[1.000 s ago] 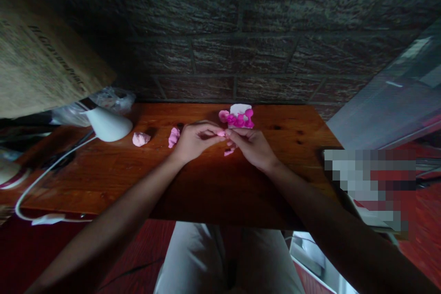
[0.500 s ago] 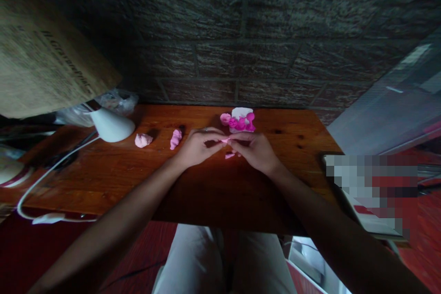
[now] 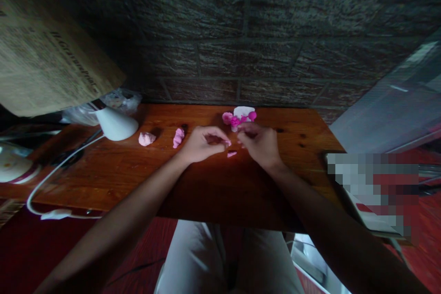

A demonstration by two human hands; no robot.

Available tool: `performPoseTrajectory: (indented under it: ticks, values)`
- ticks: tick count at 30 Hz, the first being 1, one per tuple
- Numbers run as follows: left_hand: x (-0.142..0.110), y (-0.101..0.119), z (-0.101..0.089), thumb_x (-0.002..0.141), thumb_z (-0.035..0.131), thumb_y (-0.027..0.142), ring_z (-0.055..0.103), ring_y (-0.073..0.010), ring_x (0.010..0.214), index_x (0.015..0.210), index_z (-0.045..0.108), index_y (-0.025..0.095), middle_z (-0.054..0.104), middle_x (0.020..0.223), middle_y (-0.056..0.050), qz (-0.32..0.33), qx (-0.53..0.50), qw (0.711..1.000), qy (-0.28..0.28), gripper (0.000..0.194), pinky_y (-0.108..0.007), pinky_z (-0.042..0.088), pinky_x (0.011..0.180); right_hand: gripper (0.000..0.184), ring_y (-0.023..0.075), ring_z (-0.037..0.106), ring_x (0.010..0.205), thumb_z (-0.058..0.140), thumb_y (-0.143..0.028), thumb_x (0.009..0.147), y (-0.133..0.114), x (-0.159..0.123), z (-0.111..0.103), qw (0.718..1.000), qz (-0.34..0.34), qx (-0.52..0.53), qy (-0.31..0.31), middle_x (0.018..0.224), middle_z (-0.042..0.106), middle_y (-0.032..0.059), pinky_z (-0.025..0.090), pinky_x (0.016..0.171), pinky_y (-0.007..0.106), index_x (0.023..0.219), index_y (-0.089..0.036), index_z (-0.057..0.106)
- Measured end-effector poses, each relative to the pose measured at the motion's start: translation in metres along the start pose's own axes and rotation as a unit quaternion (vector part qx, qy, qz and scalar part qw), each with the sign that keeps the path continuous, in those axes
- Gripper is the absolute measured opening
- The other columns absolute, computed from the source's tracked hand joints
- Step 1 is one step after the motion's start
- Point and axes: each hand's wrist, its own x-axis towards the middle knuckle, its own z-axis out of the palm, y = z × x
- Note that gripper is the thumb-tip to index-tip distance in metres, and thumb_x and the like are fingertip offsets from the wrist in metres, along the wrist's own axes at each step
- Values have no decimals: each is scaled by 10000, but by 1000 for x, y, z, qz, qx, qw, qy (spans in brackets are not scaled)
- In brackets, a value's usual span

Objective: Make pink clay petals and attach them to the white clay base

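Note:
My left hand pinches a small piece of pink clay between thumb and fingertips. A short gap to the right, my right hand has its fingers curled and thumb drawn in; whether a bit of clay sits in them I cannot make out. Below the fingertips another small pink scrap lies on the wooden table. Just behind my right hand are a white slab, bright pink shaped pieces and a paler pink round piece, partly covered by the hand.
Two pale pink clay lumps lie to the left, one rounded, one longer. Farther left stand a lamp with a white base and printed shade, its cord, and a jar. A brick wall rises behind.
My hands have come apart from where their fingertips met on the pink piece. The left keeps a bit of clay; the right has shifted slightly up, covering part of the bright pink pieces.

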Motion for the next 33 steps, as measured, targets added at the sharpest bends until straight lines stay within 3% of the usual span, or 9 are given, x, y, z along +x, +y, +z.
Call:
performPoseTrajectory:
  ticks: [3, 6, 8, 13, 18, 22, 27, 31, 33]
  values:
    - [-2, -1, -5, 795, 744, 256, 740, -182, 804, 856, 768, 143, 799, 873, -83, 3, 29, 995, -98, 131, -278, 576, 760, 236, 186, 711, 596, 718, -367, 742, 8, 11, -18, 993, 66, 62, 74, 722, 767, 41, 546, 528, 272, 862, -172, 777]
    - [0, -7, -17, 806, 690, 208, 701, -153, 754, 850, 766, 151, 771, 854, -64, 51, 162, 978, -119, 105, -248, 530, 712, 336, 159, 697, 586, 778, -384, 715, 12, 14, -27, 993, 66, 95, 24, 766, 777, 28, 572, 552, 278, 979, -176, 779]
    - [2, -11, -31, 808, 648, 183, 669, -141, 712, 855, 760, 159, 754, 828, -48, 52, 247, 963, -97, 124, -245, 503, 689, 341, 148, 695, 596, 800, -443, 730, 10, 12, -23, 992, 58, 113, -19, 792, 782, 27, 590, 571, 285, 956, -188, 785]
    - [0, -9, -73, 845, 629, 263, 665, -164, 714, 940, 771, 162, 776, 864, -57, -25, 365, 929, -46, 199, -271, 465, 686, 425, 148, 710, 613, 862, -560, 698, 5, 5, -9, 973, 98, 169, -126, 828, 798, 50, 609, 576, 291, 885, -191, 763]
    - [-4, 0, -96, 789, 653, 248, 629, -173, 637, 831, 766, 185, 714, 653, -15, -106, 433, 895, -17, 136, -298, 422, 682, 495, 164, 743, 673, 864, -623, 668, 9, 6, -13, 966, 101, 196, -137, 830, 797, 43, 632, 637, 316, 897, -206, 726]
    - [-5, 0, -99, 753, 674, 254, 626, -201, 643, 781, 760, 210, 691, 610, -9, -143, 464, 873, -42, 100, -324, 423, 693, 492, 154, 725, 642, 851, -628, 683, 9, 7, -14, 968, 99, 177, -147, 826, 798, 50, 617, 621, 312, 901, -198, 755]
    - [-4, -4, -99, 781, 686, 280, 679, -268, 887, 903, 783, 180, 779, 920, -84, -116, 491, 860, -77, 185, -390, 470, 845, 451, 126, 643, 536, 865, -618, 663, 5, 6, -13, 976, 88, 153, -127, 682, 751, 24, 557, 540, 283, 778, -190, 784]
    - [-2, -4, -78, 853, 694, 388, 678, -284, 1032, 1020, 769, 173, 787, 1037, -100, 1, 437, 898, -45, 282, -444, 475, 974, 377, 144, 677, 612, 892, -553, 656, 7, 7, -14, 980, 76, 154, -104, 740, 777, 16, 591, 656, 324, 828, -224, 827]
    - [-2, -2, -59, 919, 650, 398, 702, -244, 1014, 1044, 762, 179, 787, 1072, -97, 52, 359, 931, -51, 275, -392, 500, 950, 360, 173, 717, 697, 898, -525, 663, 9, 7, -15, 979, 74, 156, -107, 793, 798, 22, 611, 758, 371, 879, -242, 840]
